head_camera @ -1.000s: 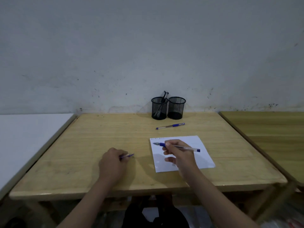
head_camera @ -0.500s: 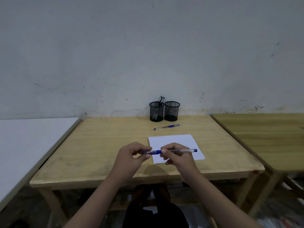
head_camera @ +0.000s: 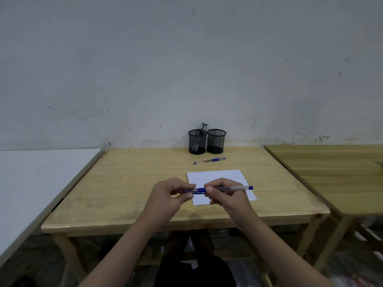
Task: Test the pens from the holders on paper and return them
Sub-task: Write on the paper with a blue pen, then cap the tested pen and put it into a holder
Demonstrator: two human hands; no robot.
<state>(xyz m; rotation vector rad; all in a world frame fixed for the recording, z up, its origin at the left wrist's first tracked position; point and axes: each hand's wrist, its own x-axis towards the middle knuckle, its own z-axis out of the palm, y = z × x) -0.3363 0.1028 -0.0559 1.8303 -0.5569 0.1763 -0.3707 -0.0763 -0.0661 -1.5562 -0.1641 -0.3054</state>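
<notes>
A blue pen (head_camera: pixel 228 188) lies level between my hands above the near left part of the white paper (head_camera: pixel 219 177). My right hand (head_camera: pixel 226 193) pinches its barrel near the blue grip. My left hand (head_camera: pixel 172 193) pinches the blue cap (head_camera: pixel 189 191) on the pen's left end. A second blue pen (head_camera: pixel 209 160) lies on the wooden table (head_camera: pixel 128 183) behind the paper. Two black mesh holders stand at the wall: the left holder (head_camera: pixel 197 141) has dark pens in it, the right holder (head_camera: pixel 216 141) looks empty.
A white table (head_camera: pixel 31 183) adjoins on the left and another wooden table (head_camera: pixel 335 175) on the right. Faint scribbles mark the paper's top left corner. A dark bag lies under the table by my legs.
My left hand came over from the table's left with the cap and met the pen held by my right hand. The cap now sits on the pen's tip.
</notes>
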